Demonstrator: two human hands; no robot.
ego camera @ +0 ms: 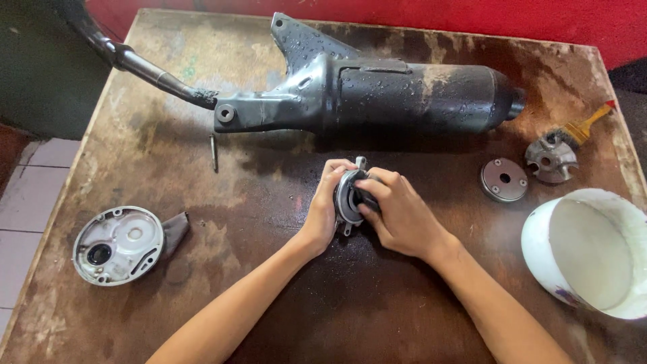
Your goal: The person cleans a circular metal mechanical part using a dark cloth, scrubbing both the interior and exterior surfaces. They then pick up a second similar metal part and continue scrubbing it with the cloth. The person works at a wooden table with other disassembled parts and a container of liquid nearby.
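Head view looks straight down at your two hands meeting over the middle of the table. Your left hand (328,202) cups a round metal part (349,197) from the side, fingers curled about its rim, while your right hand (397,212) closes over it from the other side, fingertips pressing into its dark centre. That part is a grey, ring-shaped casting with a small lug sticking up at its top and another at its bottom edge; it sits low over the wood, tilted on edge between your palms, just in front of the long black exhaust muffler (377,94), whose wet body lies across the far side. You have a grey round cover (118,244) well off to your left, a small bolt (213,154) near the muffler's bracket, and to your right a flat metal disc (504,179), a finned metal hub (551,159), a yellow-handled brush (585,127) and a white bucket (585,251). You work on a worn wooden table (283,296), stained dark and damp about your hands. Pale floor tiles (27,202) show at left, a red wall (404,13) beyond.
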